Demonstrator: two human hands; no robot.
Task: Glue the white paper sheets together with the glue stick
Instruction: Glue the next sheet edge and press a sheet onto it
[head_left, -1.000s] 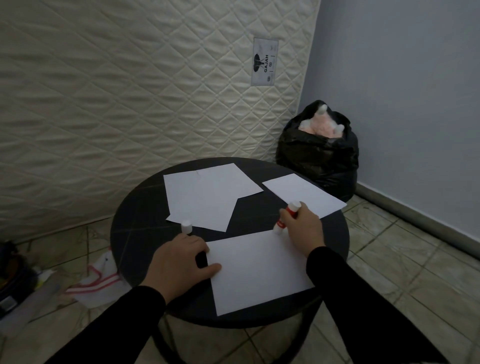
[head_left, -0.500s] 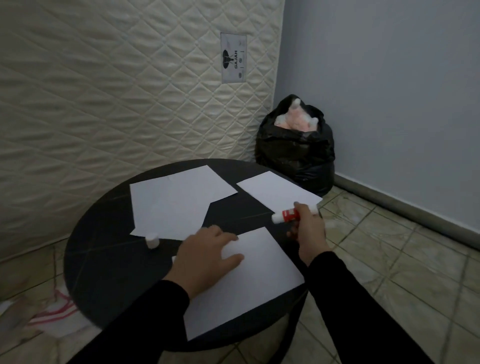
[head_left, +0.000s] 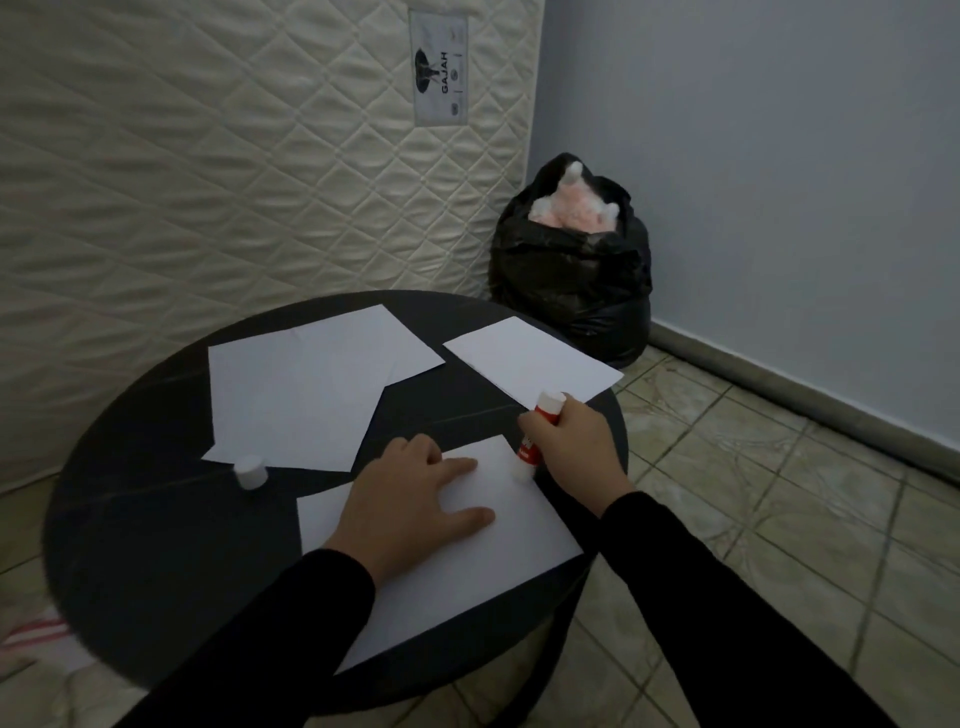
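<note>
A round black table (head_left: 156, 545) carries several white paper sheets. The nearest sheet (head_left: 493, 566) lies under my left hand (head_left: 415, 504), which presses flat on it with spread fingers. My right hand (head_left: 571, 441) grips a red and white glue stick (head_left: 527, 447), tilted with its lower tip on the far right corner of that sheet. Two overlapping sheets (head_left: 306, 384) lie at the back of the table, and a smaller sheet (head_left: 530, 358) lies at the back right. The white glue cap (head_left: 250, 472) stands on the table to the left.
A quilted mattress (head_left: 208, 156) leans upright behind the table. A black bag (head_left: 571, 280) with pink and white stuff stands in the corner by the blue wall. A striped cloth (head_left: 36, 634) lies on the tiled floor at the left.
My right hand brought the glue stick from level in the air down onto the near sheet's corner. My left hand slid further onto that sheet. The view shifted.
</note>
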